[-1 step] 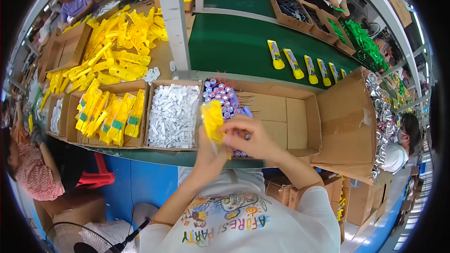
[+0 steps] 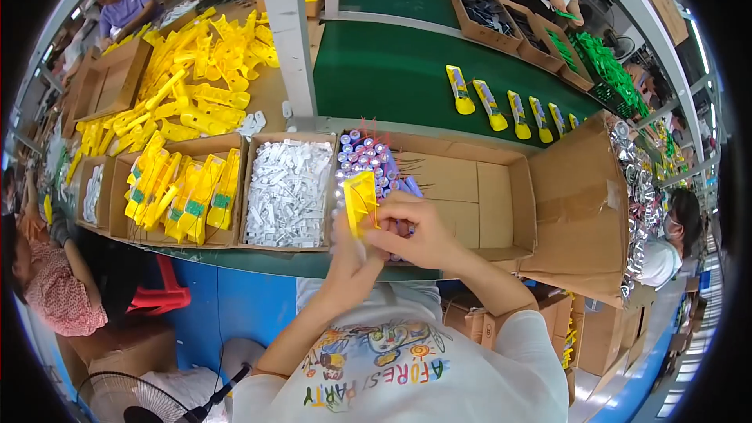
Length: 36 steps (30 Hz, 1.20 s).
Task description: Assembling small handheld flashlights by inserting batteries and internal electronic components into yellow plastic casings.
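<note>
In front of my chest, my left hand (image 2: pixel 350 257) is closed round the lower end of a yellow plastic shell (image 2: pixel 360 194), which stands nearly upright with its hollow, ribbed side showing. My right hand (image 2: pixel 419 231) has its fingertips pinched together at the shell's lower right edge. A thin wire seems to run there, but what the fingertips hold is hidden. Behind the hands, purple battery cells (image 2: pixel 366 155) with silver ends and thin red and dark wires fill the left part of a cardboard box (image 2: pixel 489 247).
Left of the hands are a box of small white parts (image 2: pixel 288 192) and a box of yellow shells with green circuit boards (image 2: pixel 184 200). A metal post (image 2: pixel 288 39) rises behind them. Filled yellow shells (image 2: pixel 489 106) line the green belt (image 2: pixel 376 70). A tall carton (image 2: pixel 576 204) stands right.
The yellow shell has turned and tilted slightly, so its hollow inside shows more clearly. Both hands stay at nearly the same place.
</note>
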### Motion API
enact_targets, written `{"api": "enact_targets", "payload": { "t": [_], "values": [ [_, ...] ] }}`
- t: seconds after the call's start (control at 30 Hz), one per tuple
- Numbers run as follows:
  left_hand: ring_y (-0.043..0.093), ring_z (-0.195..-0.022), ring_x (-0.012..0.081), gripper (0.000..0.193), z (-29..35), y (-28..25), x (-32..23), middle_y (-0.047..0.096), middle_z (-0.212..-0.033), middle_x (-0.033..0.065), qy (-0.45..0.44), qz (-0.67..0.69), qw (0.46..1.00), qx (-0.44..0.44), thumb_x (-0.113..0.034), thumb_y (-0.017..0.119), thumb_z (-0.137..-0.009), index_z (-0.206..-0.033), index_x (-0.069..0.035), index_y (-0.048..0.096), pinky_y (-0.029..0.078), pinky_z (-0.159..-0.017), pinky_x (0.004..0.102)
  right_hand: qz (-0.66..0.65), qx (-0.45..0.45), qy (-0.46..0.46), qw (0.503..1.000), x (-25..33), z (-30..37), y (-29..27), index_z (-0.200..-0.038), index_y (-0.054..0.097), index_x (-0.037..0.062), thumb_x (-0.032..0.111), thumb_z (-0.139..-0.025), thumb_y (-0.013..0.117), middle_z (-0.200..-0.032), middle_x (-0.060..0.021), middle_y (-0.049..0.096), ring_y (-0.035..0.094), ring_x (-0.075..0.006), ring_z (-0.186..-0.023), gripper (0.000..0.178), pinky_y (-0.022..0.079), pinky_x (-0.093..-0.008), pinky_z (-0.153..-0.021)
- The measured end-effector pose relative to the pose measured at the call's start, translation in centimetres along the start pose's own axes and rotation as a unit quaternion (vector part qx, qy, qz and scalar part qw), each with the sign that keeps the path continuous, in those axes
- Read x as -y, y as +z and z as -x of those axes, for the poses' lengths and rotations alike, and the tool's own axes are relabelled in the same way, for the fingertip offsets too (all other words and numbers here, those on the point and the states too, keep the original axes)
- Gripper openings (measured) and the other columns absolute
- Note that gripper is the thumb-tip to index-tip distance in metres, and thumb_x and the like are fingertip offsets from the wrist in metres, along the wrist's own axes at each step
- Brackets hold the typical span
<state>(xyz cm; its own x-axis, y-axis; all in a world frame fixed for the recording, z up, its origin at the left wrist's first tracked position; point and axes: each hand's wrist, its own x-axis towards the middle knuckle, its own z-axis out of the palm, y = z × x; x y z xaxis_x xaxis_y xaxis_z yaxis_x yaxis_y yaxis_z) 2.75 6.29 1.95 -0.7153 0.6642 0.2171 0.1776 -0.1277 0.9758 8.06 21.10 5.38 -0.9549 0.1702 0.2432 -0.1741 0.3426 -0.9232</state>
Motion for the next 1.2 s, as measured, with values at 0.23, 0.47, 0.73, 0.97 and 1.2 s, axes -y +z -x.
{"api": "enact_targets", "payload": {
  "t": [0.23, 0.47, 0.73, 0.97, 1.2],
  "values": [
    [0.049, -0.108, 0.0156, 0.043, 0.2, -1.6, 1.2, 0.048, -0.118, 0.0086, -0.151, 0.246, 0.957, 0.012, -0.004, 0.047, -0.094, -0.133, -0.002, 0.030, 0.041, -0.095, 0.0299, 0.234, -0.052, -0.158, 0.958, -1.2, 1.9, 1.7, -0.083, 0.066, 0.0058, 0.012, -0.077, 0.075, -0.073, -0.0046, 0.058, 0.057, -0.0156, -0.061, 0.013, 0.046, -0.0280, -0.053],
    [0.056, -0.076, 0.0184, 0.051, 0.2, -1.7, 0.9, 0.051, -0.098, 0.0116, -0.152, 0.237, 0.956, 0.077, 0.003, 0.035, -0.091, -0.137, -0.013, 0.023, 0.055, -0.067, 0.0349, 0.402, 0.016, 0.151, 0.903, -12.4, -5.6, -6.9, -0.085, 0.073, 0.0057, 0.021, -0.081, 0.070, -0.079, -0.0126, 0.070, 0.067, -0.0223, -0.072, 0.016, 0.052, -0.0333, -0.064],
    [0.059, -0.076, 0.0180, 0.046, 1.1, -2.2, 1.8, 0.052, -0.099, 0.0096, -0.141, 0.204, 0.968, 0.035, 0.003, 0.039, -0.091, -0.133, -0.010, 0.025, 0.056, -0.064, 0.0336, -0.070, -0.034, 0.191, 0.978, -2.3, -3.9, -4.1, -0.089, 0.070, -0.0010, 0.013, -0.085, 0.070, -0.074, -0.0043, 0.069, 0.063, -0.0076, -0.069, 0.015, 0.051, -0.0233, -0.061],
    [0.056, -0.079, 0.0125, 0.055, 1.0, -1.6, 1.5, 0.048, -0.110, 0.0096, -0.125, 0.186, 0.973, 0.057, 0.004, 0.038, -0.091, -0.140, -0.010, 0.017, 0.053, -0.068, 0.0284, -0.083, 0.060, 0.288, 0.952, 0.8, -2.0, 0.2, -0.090, 0.067, -0.0011, 0.015, -0.086, 0.072, -0.072, -0.0059, 0.068, 0.063, -0.0078, -0.060, 0.017, 0.053, -0.0225, -0.052],
    [0.056, -0.076, 0.0136, 0.041, 1.2, -5.0, 1.4, 0.050, -0.099, 0.0083, -0.142, 0.225, 0.964, -0.016, -0.001, 0.044, -0.095, -0.130, -0.009, 0.025, 0.052, -0.066, 0.0299, -0.079, 0.097, 0.239, 0.963, 0.4, -5.5, 4.2, -0.079, 0.059, 0.0031, 0.013, -0.086, 0.072, -0.068, -0.0041, 0.065, 0.062, -0.0065, -0.058, 0.018, 0.050, -0.0212, -0.049]
  ]
}}
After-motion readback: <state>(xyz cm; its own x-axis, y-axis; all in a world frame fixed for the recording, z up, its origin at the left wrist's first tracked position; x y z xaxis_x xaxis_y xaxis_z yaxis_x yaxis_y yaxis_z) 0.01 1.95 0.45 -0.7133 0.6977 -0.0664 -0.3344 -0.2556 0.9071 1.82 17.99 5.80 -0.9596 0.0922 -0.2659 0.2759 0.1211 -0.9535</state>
